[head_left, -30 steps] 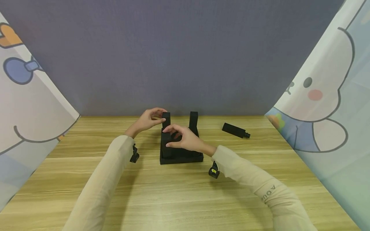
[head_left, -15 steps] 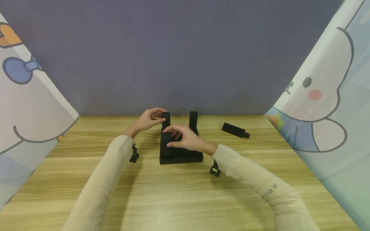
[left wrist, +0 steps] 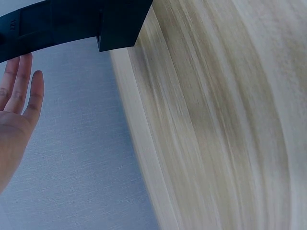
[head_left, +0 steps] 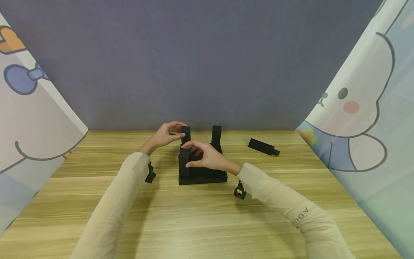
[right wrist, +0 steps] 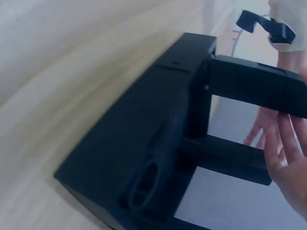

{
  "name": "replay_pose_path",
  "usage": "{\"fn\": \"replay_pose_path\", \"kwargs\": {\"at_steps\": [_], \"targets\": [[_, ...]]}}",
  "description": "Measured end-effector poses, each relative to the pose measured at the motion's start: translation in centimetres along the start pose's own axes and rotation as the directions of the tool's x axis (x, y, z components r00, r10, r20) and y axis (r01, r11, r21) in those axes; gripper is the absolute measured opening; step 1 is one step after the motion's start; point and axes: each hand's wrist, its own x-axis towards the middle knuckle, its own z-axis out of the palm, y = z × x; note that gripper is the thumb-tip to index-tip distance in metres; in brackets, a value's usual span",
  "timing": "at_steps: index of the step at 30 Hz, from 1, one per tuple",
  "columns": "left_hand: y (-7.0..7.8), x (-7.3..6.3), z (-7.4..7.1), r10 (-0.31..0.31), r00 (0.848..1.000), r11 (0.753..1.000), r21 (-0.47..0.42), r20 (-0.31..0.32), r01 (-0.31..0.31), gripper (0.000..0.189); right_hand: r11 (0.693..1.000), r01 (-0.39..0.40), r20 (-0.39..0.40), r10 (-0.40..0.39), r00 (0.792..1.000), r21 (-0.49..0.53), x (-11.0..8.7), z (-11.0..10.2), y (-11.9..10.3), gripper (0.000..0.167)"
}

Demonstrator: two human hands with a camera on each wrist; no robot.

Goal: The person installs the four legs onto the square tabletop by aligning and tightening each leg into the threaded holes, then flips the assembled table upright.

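A black rectangular base sits on the wooden table, with three black square posts rising from it. My left hand holds the back left post near its top, thumb on the near side. The front left post is pinched near its top by my right hand and leans slightly left. The back right post stands untouched. At the front right corner, the right wrist view shows a round socket. In the left wrist view, left fingers lie along the post.
A loose black post with a narrower threaded-looking end lies on the table to the right of the base. A grey panel rises behind the table. Printed cartoon panels stand at both sides.
The top of the front left post has shifted slightly left, together with my right fingers. My left hand holds its place on the back left post.
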Motion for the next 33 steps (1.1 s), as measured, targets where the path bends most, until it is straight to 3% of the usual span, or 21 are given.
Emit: {"fn": "replay_pose_path", "kwargs": {"at_steps": [4,8,13,23,28,33], "targets": [[0.0,0.0,0.0,0.005,1.0,1.0,0.024,0.0,-0.005,0.04,1.0,0.021,0.102,-0.023,0.994,0.021,0.5,-0.6,0.0,0.054],[0.0,0.0,-0.1,0.011,1.0,0.999,0.033,0.0,-0.011,0.04,0.999,0.047,0.146,-0.051,0.988,0.025,0.8,-0.9,0.0,0.051],[-0.1,-0.1,0.0,0.013,1.0,1.0,0.025,-0.002,-0.013,0.039,0.999,0.037,0.102,-0.039,0.994,0.022,0.7,-0.5,0.1,0.048],[-0.3,0.1,0.0,0.006,1.0,1.0,-0.004,-0.005,-0.006,0.04,1.0,-0.001,-0.112,0.003,0.994,0.022,0.0,1.0,0.6,0.047],[-0.3,0.1,0.0,-0.006,1.0,1.0,-0.006,-0.003,0.006,0.04,1.0,-0.004,-0.11,0.004,0.994,0.004,0.0,1.1,0.5,0.049],[-0.3,0.0,0.0,-0.007,1.0,1.0,0.003,-0.003,0.007,0.04,1.0,0.018,-0.02,-0.018,1.0,0.005,0.2,0.4,0.5,0.052]]}}
